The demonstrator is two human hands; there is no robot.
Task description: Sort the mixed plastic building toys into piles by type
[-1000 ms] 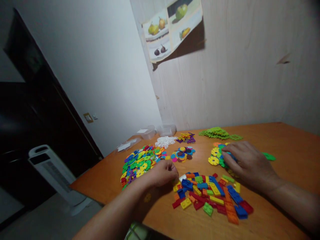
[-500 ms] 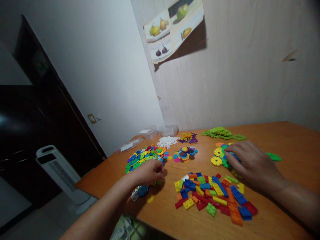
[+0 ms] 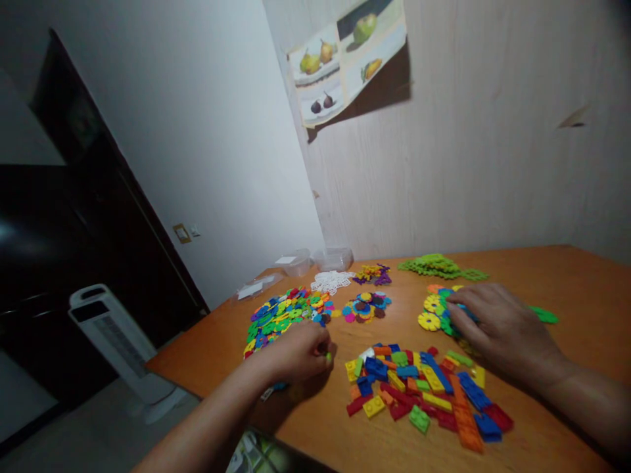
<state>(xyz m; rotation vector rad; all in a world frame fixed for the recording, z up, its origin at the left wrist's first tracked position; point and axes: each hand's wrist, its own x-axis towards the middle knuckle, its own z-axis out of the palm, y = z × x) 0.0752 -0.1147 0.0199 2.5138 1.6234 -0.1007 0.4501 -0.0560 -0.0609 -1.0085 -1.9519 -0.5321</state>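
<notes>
My left hand (image 3: 303,351) is closed in a pinch above the near left part of the table. A small yellow-green piece (image 3: 328,357) shows at its fingertips; its kind is too small to make out. Behind that hand spreads a heap of mixed flower-shaped plastic discs (image 3: 280,315). My right hand (image 3: 503,322) lies palm down over a pile of yellow, green and blue flower discs (image 3: 430,320), thumb apart from the curved fingers, which are partly hidden. Between the hands, nearer to me, is a spread of coloured building bricks (image 3: 394,381).
Smaller disc (image 3: 365,307), white lattice (image 3: 331,282), yellow-purple (image 3: 373,273) and lime-green (image 3: 431,265) piles stand farther back. Clear plastic containers (image 3: 332,258) sit by the wall. A green piece (image 3: 545,315) lies right of my right hand. The table's near edge (image 3: 276,437) runs below my left arm.
My left hand has shifted slightly right and toward me, and the yellow-green piece now shows at its fingertips. The right hand stays on its pile. The view has moved a little.
</notes>
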